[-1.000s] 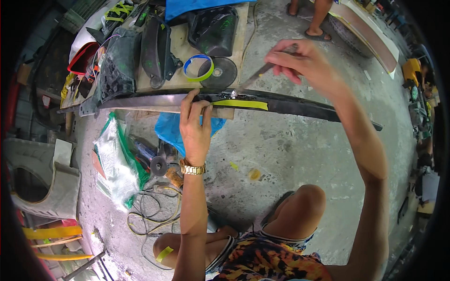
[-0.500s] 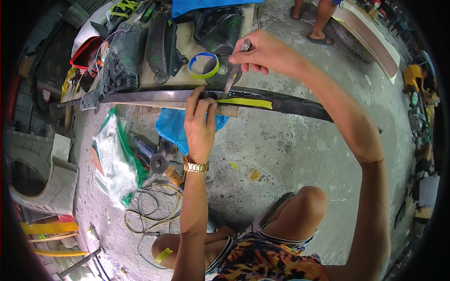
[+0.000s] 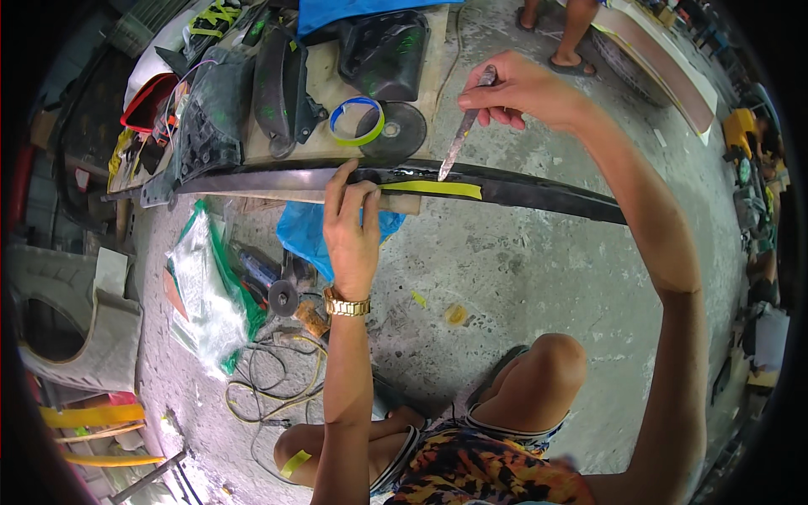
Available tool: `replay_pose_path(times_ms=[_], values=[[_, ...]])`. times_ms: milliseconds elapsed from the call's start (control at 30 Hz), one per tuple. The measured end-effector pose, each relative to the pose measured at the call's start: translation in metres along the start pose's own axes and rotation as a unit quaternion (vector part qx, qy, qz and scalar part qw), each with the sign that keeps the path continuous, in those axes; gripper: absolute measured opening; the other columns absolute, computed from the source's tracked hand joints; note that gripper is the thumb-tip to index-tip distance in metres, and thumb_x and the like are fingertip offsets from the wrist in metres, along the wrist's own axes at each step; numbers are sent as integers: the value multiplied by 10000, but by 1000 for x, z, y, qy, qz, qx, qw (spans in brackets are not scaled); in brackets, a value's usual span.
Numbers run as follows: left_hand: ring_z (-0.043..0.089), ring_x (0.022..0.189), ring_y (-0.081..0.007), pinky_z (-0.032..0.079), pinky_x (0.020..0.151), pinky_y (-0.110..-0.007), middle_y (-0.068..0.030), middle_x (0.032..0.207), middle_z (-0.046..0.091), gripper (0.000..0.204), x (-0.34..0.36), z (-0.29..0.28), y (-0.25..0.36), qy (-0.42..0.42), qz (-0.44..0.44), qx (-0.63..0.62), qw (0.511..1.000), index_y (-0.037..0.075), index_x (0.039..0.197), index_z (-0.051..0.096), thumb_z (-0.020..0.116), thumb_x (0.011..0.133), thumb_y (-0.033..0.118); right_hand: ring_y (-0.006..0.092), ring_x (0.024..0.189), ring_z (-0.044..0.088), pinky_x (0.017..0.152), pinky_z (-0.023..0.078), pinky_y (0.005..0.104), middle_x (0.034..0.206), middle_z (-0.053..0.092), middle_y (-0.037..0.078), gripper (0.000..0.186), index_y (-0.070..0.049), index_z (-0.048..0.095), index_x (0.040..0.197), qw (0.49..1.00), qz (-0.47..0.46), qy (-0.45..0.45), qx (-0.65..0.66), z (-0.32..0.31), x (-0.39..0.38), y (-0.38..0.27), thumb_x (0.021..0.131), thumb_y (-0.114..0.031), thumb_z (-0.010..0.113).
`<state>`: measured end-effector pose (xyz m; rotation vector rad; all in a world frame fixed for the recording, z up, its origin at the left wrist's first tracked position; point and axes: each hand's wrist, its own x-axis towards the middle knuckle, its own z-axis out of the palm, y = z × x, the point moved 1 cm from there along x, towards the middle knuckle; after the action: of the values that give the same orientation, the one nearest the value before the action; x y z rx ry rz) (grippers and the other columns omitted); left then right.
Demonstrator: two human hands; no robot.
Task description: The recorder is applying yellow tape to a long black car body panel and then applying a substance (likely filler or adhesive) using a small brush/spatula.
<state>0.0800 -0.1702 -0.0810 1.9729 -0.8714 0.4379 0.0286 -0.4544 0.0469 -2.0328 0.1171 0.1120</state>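
Note:
A long black trim strip (image 3: 547, 198) runs across in front of me, with yellow tape (image 3: 446, 189) along part of its near side. My left hand (image 3: 349, 231), a gold watch on its wrist, is closed on the strip, fingers over its top by the tape's left end; its thumb is partly hidden. Pinched in my right hand (image 3: 509, 93) is a narrow metal blade (image 3: 459, 143) with a scuffed, stained surface. The blade slants down, its tip at the tape's upper edge; whether it touches I cannot tell. A blue and yellow-green tape roll (image 3: 379, 133) lies beyond the strip.
Dark moulded parts (image 3: 385, 55) and a black disc (image 3: 408, 130) lie on a board past the strip. Left on the concrete floor are a plastic bag (image 3: 210, 295), an angle grinder (image 3: 278, 282) and cables (image 3: 252, 396). Another person's leg (image 3: 579, 42) shows at the far right.
My right hand has moved right with the metal blade, whose tip has shifted from beside my left fingers to farther along the tape. My left hand has slid slightly left.

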Motion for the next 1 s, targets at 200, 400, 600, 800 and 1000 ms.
replay_pose_path(times_ms=[200, 400, 600, 800, 1000], values=[[635, 819, -177, 529, 733, -303, -121, 1316, 618, 100, 2, -1, 1, -9, -8, 2, 1000, -2, 1004, 663, 667, 905, -17, 44, 476, 493, 417, 334, 208, 711, 659, 44, 266, -2, 695, 952, 996, 36, 5, 78, -18, -8, 31, 933, -265, 733], [639, 827, -186, 531, 749, -305, -125, 1308, 619, 96, 3, -2, -2, -8, -1, 5, 1000, -2, 1003, 661, 666, 908, -11, 40, 559, 518, 439, 335, 202, 741, 661, 36, 271, -13, 684, 984, 986, 42, 23, 158, -12, -8, 29, 937, -275, 735], [651, 845, -191, 539, 758, -312, -127, 1309, 611, 98, 4, 1, 0, -4, 17, -3, 1000, -3, 1001, 658, 672, 904, -12, 43, 587, 503, 474, 335, 208, 763, 651, 25, 271, -35, 686, 982, 991, 58, 13, 123, -10, -6, 35, 924, -291, 750], [649, 899, -199, 538, 777, -322, -123, 1300, 600, 120, 5, 0, -2, -28, -2, -21, 999, -10, 987, 656, 696, 876, -35, 53, 567, 459, 512, 322, 211, 732, 595, -16, 270, -48, 685, 946, 989, -11, 117, 92, -19, -64, -5, 961, -318, 697], [623, 986, -282, 518, 835, -384, -132, 1271, 610, 120, 6, -6, -7, -29, 39, -9, 999, -3, 978, 652, 694, 868, -25, 156, 640, 584, 606, 444, 295, 715, 637, 28, 283, -26, 659, 907, 989, -6, 148, 8, 60, -116, -20, 1036, -265, 579]])
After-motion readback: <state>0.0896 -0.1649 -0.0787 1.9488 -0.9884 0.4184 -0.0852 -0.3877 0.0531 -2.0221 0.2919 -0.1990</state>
